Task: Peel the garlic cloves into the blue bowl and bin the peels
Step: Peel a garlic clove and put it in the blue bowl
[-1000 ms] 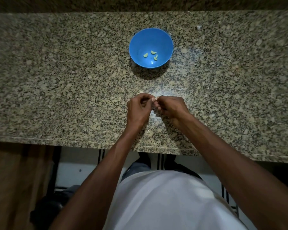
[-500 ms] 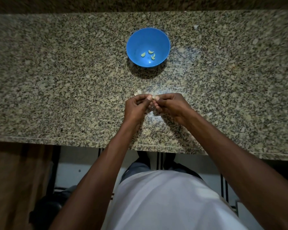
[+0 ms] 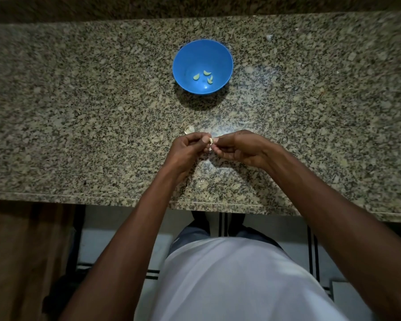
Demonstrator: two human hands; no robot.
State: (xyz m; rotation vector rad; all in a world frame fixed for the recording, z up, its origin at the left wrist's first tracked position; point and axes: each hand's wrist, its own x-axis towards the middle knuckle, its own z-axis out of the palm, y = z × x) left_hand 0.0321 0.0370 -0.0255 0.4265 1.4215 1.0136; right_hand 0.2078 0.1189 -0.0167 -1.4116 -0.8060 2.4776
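Note:
A blue bowl (image 3: 183, 59) stands on the granite counter (image 3: 79, 112) and holds three peeled garlic cloves (image 3: 203, 76). In front of it my left hand (image 3: 186, 150) and my right hand (image 3: 237, 147) meet fingertip to fingertip just above the counter. Between them both hands pinch one small pale garlic clove (image 3: 211, 141), mostly hidden by the fingers. A pale piece of garlic or peel (image 3: 189, 129) lies on the counter just beyond my left hand.
Small pale peel scraps lie on the counter, one at the back right (image 3: 269, 37) and thin ones near my right hand (image 3: 245, 122). The counter's front edge (image 3: 102, 198) runs below my wrists. Beneath it are a tiled floor and a dark object at the lower left.
Both hands stayed together on the clove, their fingers shifting slightly. The view drifted a little, and the pale piece beyond my left hand came into sight.

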